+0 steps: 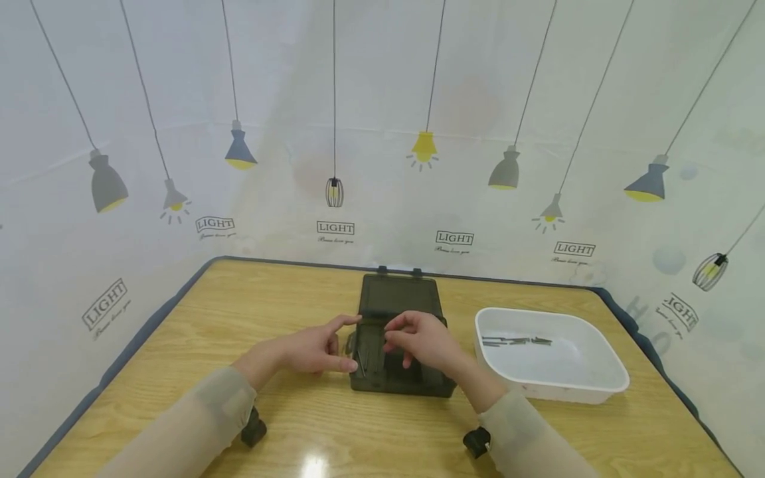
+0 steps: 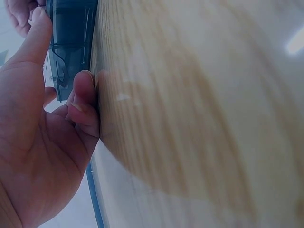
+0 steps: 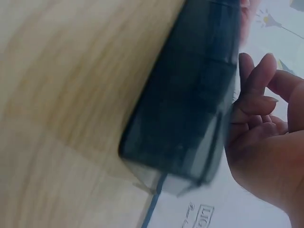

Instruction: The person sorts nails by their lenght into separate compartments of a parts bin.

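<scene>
A dark plastic case (image 1: pixel 399 292) lies on the table with its lid folded back to the far side. In the head view, my left hand (image 1: pixel 305 348) is at the left side of the case, index finger and thumb spread along the rim, other fingers bent under. A thin rod (image 1: pixel 361 364) lies in the case's left part near that thumb. Over the middle of the tray hangs my right hand (image 1: pixel 427 338), its fingers loosely bent with nothing visible between them. The right wrist view shows the right hand (image 3: pixel 266 114) just above the case's side (image 3: pixel 180 95).
To the right of the case stands a white basin (image 1: pixel 568 384) with several thin dark pieces (image 1: pixel 518 341) on its bottom. A wood-grain table (image 1: pixel 287 431) carries everything. Behind it hangs a pale curtain (image 1: pixel 382 99) printed with lamps.
</scene>
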The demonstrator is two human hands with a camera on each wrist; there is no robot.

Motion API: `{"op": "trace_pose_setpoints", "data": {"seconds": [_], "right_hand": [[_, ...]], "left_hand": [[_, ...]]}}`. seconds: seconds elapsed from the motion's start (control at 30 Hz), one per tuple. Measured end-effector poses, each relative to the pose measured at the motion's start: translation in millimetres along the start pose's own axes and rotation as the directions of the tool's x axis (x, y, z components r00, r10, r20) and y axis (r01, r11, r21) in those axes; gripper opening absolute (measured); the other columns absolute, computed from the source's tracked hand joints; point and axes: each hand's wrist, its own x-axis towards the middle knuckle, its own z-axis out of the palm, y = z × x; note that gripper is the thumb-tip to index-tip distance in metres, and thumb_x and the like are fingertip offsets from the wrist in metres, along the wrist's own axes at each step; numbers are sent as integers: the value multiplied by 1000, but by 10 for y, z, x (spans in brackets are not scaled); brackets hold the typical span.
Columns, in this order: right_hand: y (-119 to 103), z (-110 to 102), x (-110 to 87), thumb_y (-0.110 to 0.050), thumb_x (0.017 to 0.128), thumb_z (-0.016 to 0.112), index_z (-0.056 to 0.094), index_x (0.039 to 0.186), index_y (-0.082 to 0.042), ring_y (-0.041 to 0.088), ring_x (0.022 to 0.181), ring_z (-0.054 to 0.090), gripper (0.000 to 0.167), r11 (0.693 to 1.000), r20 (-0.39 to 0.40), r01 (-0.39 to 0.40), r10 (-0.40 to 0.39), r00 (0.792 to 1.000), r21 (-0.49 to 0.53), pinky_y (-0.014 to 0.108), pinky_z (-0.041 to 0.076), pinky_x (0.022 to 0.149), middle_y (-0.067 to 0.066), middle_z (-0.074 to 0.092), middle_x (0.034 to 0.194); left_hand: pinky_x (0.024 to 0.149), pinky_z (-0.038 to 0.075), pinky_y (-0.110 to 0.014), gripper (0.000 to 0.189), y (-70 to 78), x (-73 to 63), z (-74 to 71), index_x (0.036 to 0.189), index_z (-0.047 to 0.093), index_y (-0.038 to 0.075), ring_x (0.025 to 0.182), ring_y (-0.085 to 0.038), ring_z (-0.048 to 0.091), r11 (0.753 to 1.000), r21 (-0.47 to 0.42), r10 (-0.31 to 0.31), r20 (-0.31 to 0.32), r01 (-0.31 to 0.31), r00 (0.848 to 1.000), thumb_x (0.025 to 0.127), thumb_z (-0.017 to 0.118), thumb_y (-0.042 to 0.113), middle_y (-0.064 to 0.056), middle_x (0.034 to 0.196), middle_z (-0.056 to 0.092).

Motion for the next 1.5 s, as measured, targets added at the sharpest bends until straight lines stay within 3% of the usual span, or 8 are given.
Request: {"op": "trace_pose_setpoints", "data": {"seconds": [0.23,0.4,0.57,0.73,0.87,1.1,1.3,1.5], "right_hand": [[5,-445,-152,-27,113,66,66,133,0,16,70,64,34,1000,-9,21,-21,1000,7,38,59,72,16,80,111],[103,-910,-323,-32,113,65,67,131,-4,19,72,63,33,1000,-67,3,-4,998,-30,32,52,65,12,78,109],[341,-1366,-448,-32,114,63,68,130,-4,16,73,62,33,998,-153,-51,44,987,-42,31,51,61,5,76,103],[654,-1665,-524,-30,114,62,66,133,0,19,80,65,36,984,-155,-137,119,981,-112,33,53,65,10,75,108],[855,-1726,-550,-26,111,67,66,134,-5,22,88,66,32,963,-85,-215,203,975,-161,34,55,73,10,72,107],[1032,-1676,-528,-16,106,72,61,133,-6,22,82,60,31,960,56,-200,214,975,-194,33,52,74,7,64,90],[1026,-1675,-503,-19,107,71,61,130,-9,20,78,58,27,947,68,-165,190,979,-274,32,49,73,4,61,88],[1037,-1629,-472,-21,106,74,65,126,-11,21,80,56,24,925,10,-195,210,978,-326,33,47,73,6,60,98]], "left_hand": [[69,56,-36,98,36,-13,8,177,18,28,67,-18,62,1000,7,7,-1,-7,1000,102,80,45,-7,91,68],[70,55,-35,99,53,-28,12,177,17,26,68,-17,62,1000,24,4,2,-4,1000,103,79,45,-7,91,67],[70,55,-36,99,53,-33,9,177,16,25,69,-18,62,1000,18,0,0,0,1000,103,79,45,-8,91,67],[70,55,-36,100,61,-26,5,177,16,27,70,-18,62,1000,21,-10,0,10,1000,102,79,47,-8,92,67],[70,55,-36,100,63,-20,7,177,16,28,71,-19,63,1000,27,-12,-6,12,1000,102,79,48,-8,93,67],[69,56,-37,102,57,-31,21,177,16,27,69,-20,63,1000,13,-16,-2,16,1000,101,80,47,-9,92,67],[72,56,-37,103,57,-23,16,177,15,30,73,-20,65,998,44,-36,-12,36,999,100,80,51,-7,95,68],[73,57,-37,104,51,-6,21,177,15,29,74,-20,65,998,55,-25,-11,26,1000,100,80,52,-7,95,68]]}}
